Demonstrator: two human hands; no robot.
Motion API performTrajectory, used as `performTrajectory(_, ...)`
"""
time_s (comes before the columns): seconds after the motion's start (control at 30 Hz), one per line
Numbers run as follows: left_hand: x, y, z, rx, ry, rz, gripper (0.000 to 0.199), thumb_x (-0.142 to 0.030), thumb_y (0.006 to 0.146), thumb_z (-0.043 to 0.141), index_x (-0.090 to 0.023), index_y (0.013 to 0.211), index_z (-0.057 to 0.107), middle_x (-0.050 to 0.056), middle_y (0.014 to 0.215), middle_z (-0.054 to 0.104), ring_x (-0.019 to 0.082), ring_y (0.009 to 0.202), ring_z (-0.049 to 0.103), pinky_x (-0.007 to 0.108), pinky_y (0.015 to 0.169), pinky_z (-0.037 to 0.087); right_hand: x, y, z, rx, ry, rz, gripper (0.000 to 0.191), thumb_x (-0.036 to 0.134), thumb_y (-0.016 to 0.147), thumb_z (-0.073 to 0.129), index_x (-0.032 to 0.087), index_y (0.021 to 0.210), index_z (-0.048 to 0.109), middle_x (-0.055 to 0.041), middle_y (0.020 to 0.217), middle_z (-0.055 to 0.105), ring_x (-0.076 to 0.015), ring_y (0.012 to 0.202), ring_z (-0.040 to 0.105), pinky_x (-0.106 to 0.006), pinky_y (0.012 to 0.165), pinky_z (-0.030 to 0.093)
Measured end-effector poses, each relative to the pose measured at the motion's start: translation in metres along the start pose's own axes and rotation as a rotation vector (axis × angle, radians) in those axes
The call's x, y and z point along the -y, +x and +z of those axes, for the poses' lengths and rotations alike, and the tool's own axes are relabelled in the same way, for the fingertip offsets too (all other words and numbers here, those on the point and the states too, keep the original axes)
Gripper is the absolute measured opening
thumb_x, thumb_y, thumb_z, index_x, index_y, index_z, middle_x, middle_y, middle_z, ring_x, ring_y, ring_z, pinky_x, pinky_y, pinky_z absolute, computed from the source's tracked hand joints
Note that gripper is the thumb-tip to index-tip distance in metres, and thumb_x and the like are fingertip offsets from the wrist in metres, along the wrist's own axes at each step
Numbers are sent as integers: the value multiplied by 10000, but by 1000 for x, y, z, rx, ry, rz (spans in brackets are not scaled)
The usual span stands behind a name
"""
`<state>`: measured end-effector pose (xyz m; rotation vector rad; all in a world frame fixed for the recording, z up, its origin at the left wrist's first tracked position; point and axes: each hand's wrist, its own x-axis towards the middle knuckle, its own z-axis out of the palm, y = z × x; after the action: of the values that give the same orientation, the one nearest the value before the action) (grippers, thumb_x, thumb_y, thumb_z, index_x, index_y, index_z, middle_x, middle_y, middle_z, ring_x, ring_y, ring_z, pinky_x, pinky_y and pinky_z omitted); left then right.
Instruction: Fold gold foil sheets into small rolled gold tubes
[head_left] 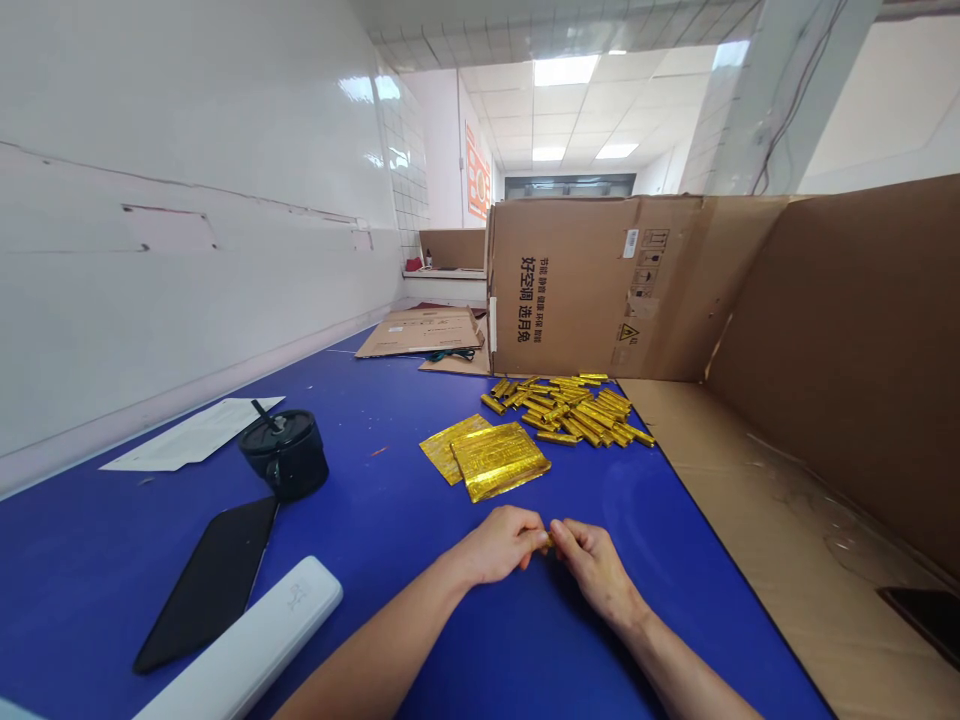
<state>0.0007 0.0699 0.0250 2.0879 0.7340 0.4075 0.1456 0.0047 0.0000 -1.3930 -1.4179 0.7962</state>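
Note:
My left hand point(504, 545) and my right hand point(598, 572) meet over the near part of the blue table point(390, 520). Both have their fingers pinched on a small piece of gold foil paper point(550, 540), of which only a bit shows between the fingertips. Just beyond my hands lies a stack of flat gold foil sheets point(501, 460), with other sheets sticking out beneath it on the left. Farther back, several rolled gold foil tubes point(577, 410) lie in a loose heap near the table's right edge.
On the left are a black mug point(289, 455) with a lid and straw, white paper point(191, 435), a black tablet-like slab point(214, 580) and a long white case point(259, 640). Cardboard walls point(577, 290) stand behind and right. Flat cardboard point(420, 332) and scissors point(454, 354) lie at the back.

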Motion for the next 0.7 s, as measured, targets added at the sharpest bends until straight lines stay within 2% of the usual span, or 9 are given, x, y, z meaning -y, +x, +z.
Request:
performTrajectory(0.2, 1, 2, -5, -90, -7, -16, 295, -291, 791, 373, -156, 540, 451, -53, 462, 416, 80, 448, 355, 189, 467, 259, 2, 0, -1, -47, 37, 23, 459, 560, 788, 336, 183, 540, 417, 63, 435, 317, -78, 416, 262, -211, 400, 212)
performTrajectory(0.33, -4, 1, -1, -140, 13, -2, 221, -242, 747, 427, -150, 550, 465, -53, 503, 417, 85, 503, 363, 194, 473, 234, 5, 1, -1, 53, 69, 85, 467, 587, 765, 356, 181, 547, 431, 66, 420, 321, -74, 394, 261, -212, 385, 195)
performTrajectory(0.43, -3, 1, 1, -150, -9, -11, 263, -276, 754, 430, -156, 520, 431, -57, 466, 400, 82, 470, 347, 200, 458, 225, 4, 1, 0, 92, 73, 95, 487, 610, 736, 382, 179, 513, 422, 71, 406, 294, -69, 389, 231, -214, 382, 168)
performTrajectory(0.6, 6, 7, 0, -217, -127, -53, 350, -397, 787, 384, -172, 519, 373, -64, 413, 365, 77, 407, 316, 205, 433, 225, 4, -1, 2, 31, 98, 113, 502, 609, 766, 314, 180, 537, 435, 74, 397, 287, -72, 382, 226, -214, 381, 165)
performTrajectory(0.7, 10, 9, 2, -261, -203, -68, 364, -437, 769, 413, -170, 525, 376, -66, 411, 353, 73, 404, 298, 205, 426, 215, 4, -3, 4, -22, 56, 69, 482, 576, 789, 308, 180, 553, 445, 66, 420, 316, -80, 401, 264, -215, 394, 203)
